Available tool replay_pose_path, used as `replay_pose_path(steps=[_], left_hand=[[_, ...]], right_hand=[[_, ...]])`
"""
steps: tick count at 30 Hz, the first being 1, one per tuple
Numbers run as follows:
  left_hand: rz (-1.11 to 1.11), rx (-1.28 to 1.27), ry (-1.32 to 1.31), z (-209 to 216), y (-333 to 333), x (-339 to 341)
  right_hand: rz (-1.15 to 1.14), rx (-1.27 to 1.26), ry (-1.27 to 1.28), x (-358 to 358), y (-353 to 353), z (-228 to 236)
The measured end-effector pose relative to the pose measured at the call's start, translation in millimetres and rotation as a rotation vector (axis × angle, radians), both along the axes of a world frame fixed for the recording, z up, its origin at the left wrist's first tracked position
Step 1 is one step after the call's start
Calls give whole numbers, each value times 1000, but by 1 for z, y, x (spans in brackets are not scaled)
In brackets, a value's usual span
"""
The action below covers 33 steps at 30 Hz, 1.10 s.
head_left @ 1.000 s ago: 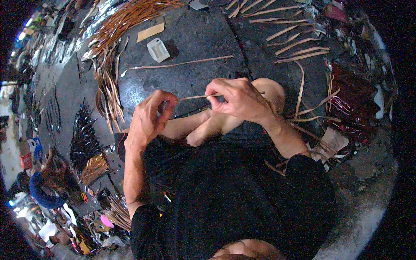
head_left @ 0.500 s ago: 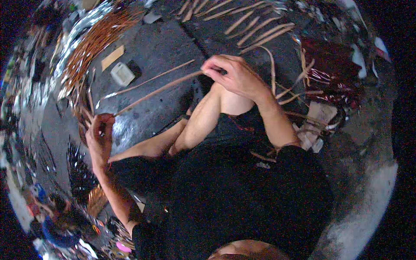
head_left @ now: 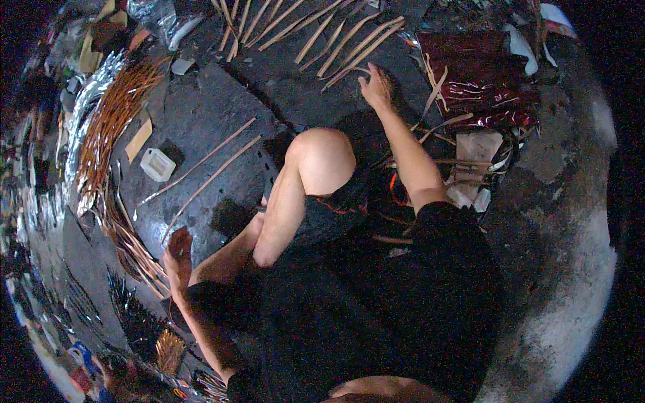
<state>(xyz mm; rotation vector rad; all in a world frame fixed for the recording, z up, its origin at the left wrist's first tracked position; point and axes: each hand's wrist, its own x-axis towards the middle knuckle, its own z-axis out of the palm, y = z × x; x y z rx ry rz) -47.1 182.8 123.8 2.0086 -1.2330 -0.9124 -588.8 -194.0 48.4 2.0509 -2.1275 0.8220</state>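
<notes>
I sit on a dark floor with one bare knee (head_left: 319, 158) raised. My right hand (head_left: 375, 87) reaches far forward with its fingers spread, touching the near ends of several tan strips (head_left: 349, 43) laid out in a fan. My left hand (head_left: 178, 252) rests low on the floor at my left. It holds nothing and lies beside the near end of a long thin strip (head_left: 215, 178). A second long strip (head_left: 201, 161) lies parallel to the first. Just left of that hand is a loose pile of thin strips (head_left: 131, 242).
A thick bundle of copper-coloured strips (head_left: 114, 117) curves along the left. A small white box (head_left: 158, 164) and a tan card (head_left: 139, 140) lie near it. A dark red shiny sheet (head_left: 477, 80) lies at the upper right, with pale scraps (head_left: 474, 168) below it. Clutter lines the left rim.
My hands were together on one strip in front of me. The left hand then drew down and left, the strip now lies on the floor, and my right hand has moved forward to the fanned strips.
</notes>
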Motion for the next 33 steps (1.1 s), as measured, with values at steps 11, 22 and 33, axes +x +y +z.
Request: replay_pose_path(steps=[11, 22, 33], left_hand=[[-117, -120, 255, 32, -93, -113], [-950, -517, -217, 89, -249, -285], [-949, -436, 39, 117, -224, -276]], right_hand=[[406, 420, -305, 13, 62, 86], [905, 474, -437, 45, 119, 177], [1177, 831, -538, 34, 56, 93]])
